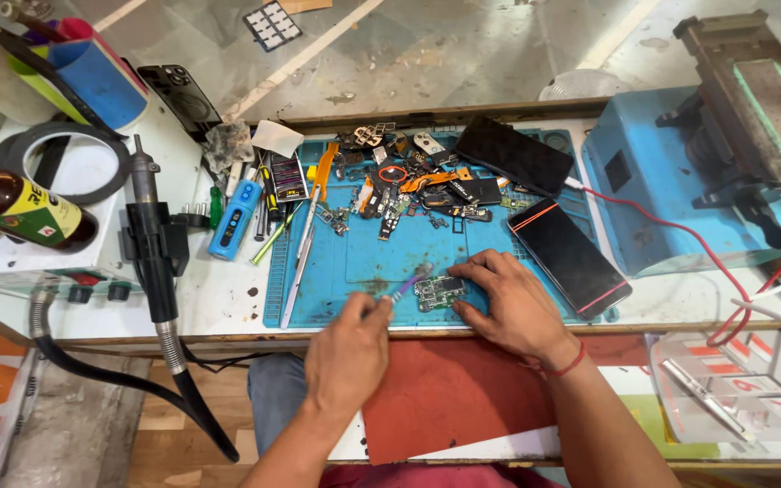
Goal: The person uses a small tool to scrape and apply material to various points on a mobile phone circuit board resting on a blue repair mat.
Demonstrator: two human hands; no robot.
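Circuit board (439,292) on blue mat (354,262), right hand (508,303) spread steadying, left hand (350,352) pinching brush (406,285).

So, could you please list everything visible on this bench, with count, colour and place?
small green circuit board: one, green, front of mat
blue rubber work mat: one, blue, bench centre
thin purple brush: one, purple, left of board
black flat phones: two, black, mat right
black hot-air handle: one, black, bench left
brown glass bottle: one, brown, far left
blue machine housing: one, blue, right
left hand: holds brush
right hand: fingers on board
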